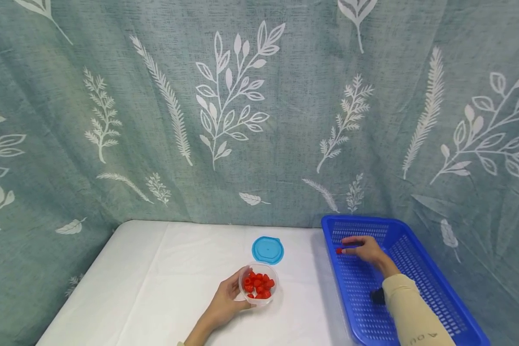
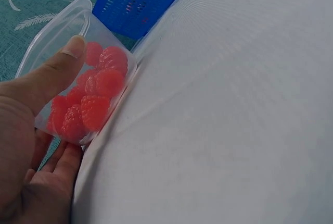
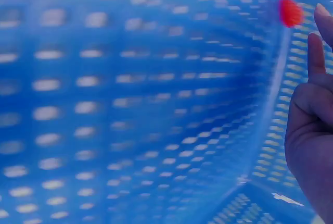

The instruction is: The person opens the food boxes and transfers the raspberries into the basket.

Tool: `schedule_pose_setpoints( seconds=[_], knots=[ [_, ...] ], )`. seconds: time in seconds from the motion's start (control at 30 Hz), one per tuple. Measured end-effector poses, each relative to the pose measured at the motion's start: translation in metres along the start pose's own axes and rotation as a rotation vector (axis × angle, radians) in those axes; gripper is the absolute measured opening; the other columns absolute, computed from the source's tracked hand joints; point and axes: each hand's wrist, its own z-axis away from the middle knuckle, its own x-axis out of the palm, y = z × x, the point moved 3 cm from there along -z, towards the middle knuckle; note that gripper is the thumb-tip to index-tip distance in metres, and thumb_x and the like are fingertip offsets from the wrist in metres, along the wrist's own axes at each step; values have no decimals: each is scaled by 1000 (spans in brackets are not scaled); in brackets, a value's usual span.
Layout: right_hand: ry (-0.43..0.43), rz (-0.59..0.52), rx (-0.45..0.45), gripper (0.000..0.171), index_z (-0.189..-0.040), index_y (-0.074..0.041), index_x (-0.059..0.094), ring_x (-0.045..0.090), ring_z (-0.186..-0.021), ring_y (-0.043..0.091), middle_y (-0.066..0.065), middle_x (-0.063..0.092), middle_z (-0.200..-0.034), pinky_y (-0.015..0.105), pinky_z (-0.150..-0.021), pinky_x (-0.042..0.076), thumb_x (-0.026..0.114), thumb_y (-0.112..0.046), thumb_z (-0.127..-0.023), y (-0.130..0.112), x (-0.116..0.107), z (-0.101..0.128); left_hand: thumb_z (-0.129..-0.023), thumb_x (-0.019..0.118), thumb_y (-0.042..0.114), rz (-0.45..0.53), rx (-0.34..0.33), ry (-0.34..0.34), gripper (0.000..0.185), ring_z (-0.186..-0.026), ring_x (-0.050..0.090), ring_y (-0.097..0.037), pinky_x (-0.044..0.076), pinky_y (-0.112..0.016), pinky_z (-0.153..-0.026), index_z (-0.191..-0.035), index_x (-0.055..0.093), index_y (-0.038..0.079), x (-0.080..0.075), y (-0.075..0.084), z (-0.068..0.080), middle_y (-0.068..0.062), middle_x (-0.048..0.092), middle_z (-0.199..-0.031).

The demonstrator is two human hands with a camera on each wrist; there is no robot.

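Observation:
My left hand [image 1: 227, 300] grips a clear plastic container [image 1: 269, 267] from its left side, thumb on the near wall and fingers behind. Red raspberries [image 2: 96, 112] lie inside the container, which stands on the white-covered table. Over to the right, my right hand [image 1: 366, 250] reaches into a blue perforated basket [image 1: 339, 293]. A single raspberry [image 3: 290, 13] lies there by the basket's left wall. In the right wrist view its fingertips [image 3: 315, 41] are close to this raspberry but apart from it.
A round blue lid [image 1: 268, 250] lies flat on the table [image 1: 177, 283], just behind the container. Beside my right sleeve [image 1: 408, 307], a dark object [image 1: 377, 296] shows within the basket. Behind the table hangs a green leaf-patterned curtain [image 1: 285, 158].

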Motion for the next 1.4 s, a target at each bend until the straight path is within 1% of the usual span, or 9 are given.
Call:
schedule_pose_setpoints(
  seconds=[0.3, 0.5, 0.67, 0.83, 0.93, 1.0, 1.13, 1.33, 1.4],
  knots=[
    [26, -64, -89, 48, -132, 8, 62, 61, -101, -5, 15, 70, -126, 15, -82, 50, 71, -22, -97, -56, -20, -7, -81, 87, 13, -1, 11, -3, 89, -151, 35, -27, 34, -26, -119, -157, 40, 18, 0, -2, 1, -6, 47, -157],
    [0, -187, -144, 48, -137, 2, 58, 40, -59, 0, -17, 73, -106, 24, -50, 34, 64, -30, -102, -129, -33, 11, -80, 87, 12, 1, 12, -7, 89, -151, 34, -27, 35, -25, -119, -156, 40, 18, 0, -3, 0, -6, 47, -157],
    [46, -203, -325, 33, -130, -8, 65, 23, -46, 11, -15, 74, -109, 33, -40, 26, 63, -26, -102, -199, -36, 45, -80, 87, 12, 5, 11, -12, 91, -151, 33, -27, 35, -22, -118, -157, 40, 17, 0, -2, 0, -7, 46, -157],
    [73, -207, -450, 27, -126, -9, 68, 30, -44, 8, -9, 73, -113, 34, -39, 27, 63, -20, -102, -243, -21, 76, -79, 87, 10, 12, 21, -13, 92, -151, 33, -29, 34, -21, -118, -157, 38, 14, -1, -2, 0, -10, 45, -158],
    [88, -220, -484, 26, -125, -6, 68, 50, -53, 1, -10, 72, -112, 27, -46, 38, 63, -16, -102, -252, -6, 88, -80, 86, 10, 16, 21, -18, 93, -151, 33, -30, 34, -20, -117, -158, 37, 13, -1, -1, 0, -10, 44, -159],
    [94, -231, -490, 27, -125, -4, 68, 66, -74, 1, -10, 72, -112, 20, -61, 51, 64, -15, -101, -254, 7, 93, -80, 86, 10, 17, 23, -19, 93, -151, 33, -30, 35, -21, -117, -158, 36, 12, -1, -1, 0, -11, 44, -159],
    [106, -257, -465, 26, -122, -2, 69, 73, -96, 10, -3, 73, -112, 20, -80, 59, 66, -16, -100, -249, 35, 100, -80, 86, 9, 13, 34, -22, 92, -151, 33, -29, 34, -22, -118, -158, 37, 12, -1, -1, -1, -11, 44, -159],
    [96, -321, -431, 23, -117, 2, 71, 75, -77, 13, 19, 72, -111, 20, -76, 59, 67, -10, -98, -231, 88, 103, -82, 85, 10, 7, 14, -19, 89, -152, 33, -26, 34, -21, -118, -157, 38, 15, -1, -1, -2, -6, 41, -161],
    [102, -350, -407, 23, -116, 2, 71, 74, -71, 13, 19, 72, -108, 20, -71, 59, 70, -10, -96, -220, 109, 104, -82, 85, 11, 2, 18, -19, 90, -151, 34, -28, 35, -21, -117, -158, 37, 13, -1, -1, -1, -8, 43, -160]
  ],
)
